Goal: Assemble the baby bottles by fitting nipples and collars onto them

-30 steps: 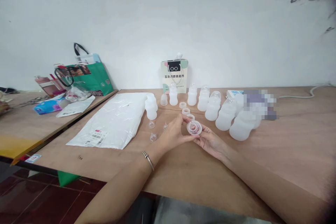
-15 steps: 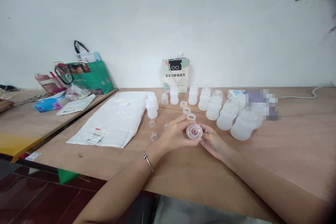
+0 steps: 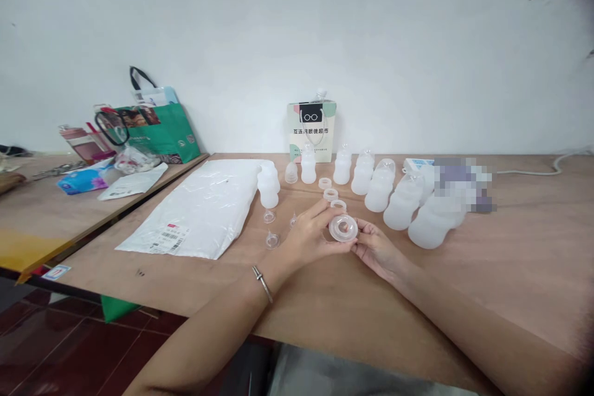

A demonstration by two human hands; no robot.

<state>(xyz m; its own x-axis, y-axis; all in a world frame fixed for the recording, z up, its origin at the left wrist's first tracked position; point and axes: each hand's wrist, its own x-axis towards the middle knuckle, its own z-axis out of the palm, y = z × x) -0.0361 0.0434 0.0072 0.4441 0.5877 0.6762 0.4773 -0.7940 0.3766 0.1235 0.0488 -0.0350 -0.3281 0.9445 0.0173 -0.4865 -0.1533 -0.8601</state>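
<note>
My left hand (image 3: pixel 312 232) grips a round translucent baby bottle collar (image 3: pixel 343 228) by its rim, with a clear nipple seemingly seated in it and its round face toward me. Fingertips of my right hand (image 3: pixel 377 250) pinch its right edge. Just beyond are several loose collar rings (image 3: pixel 330 195) in a line. Clear nipples (image 3: pixel 272 239) lie left of my left hand, one partly hidden behind it. A clear bottle cap (image 3: pixel 291 172) stands farther back, near a frosted bottle body (image 3: pixel 268 189). Several capped baby bottles (image 3: pixel 379 189) curve along the back and right.
A white plastic mailer (image 3: pixel 195 204) covers the table's left part. A paper bag (image 3: pixel 310 130) stands against the wall. On the adjoining left table are a green bag (image 3: pixel 174 136) and a blue tissue pack (image 3: pixel 83 179). A pale cable (image 3: pixel 533 171) runs at the back right.
The held collar has tilted slightly and risen a little, so its round face shows differently. Both hands keep their hold; the view has shifted slightly.
</note>
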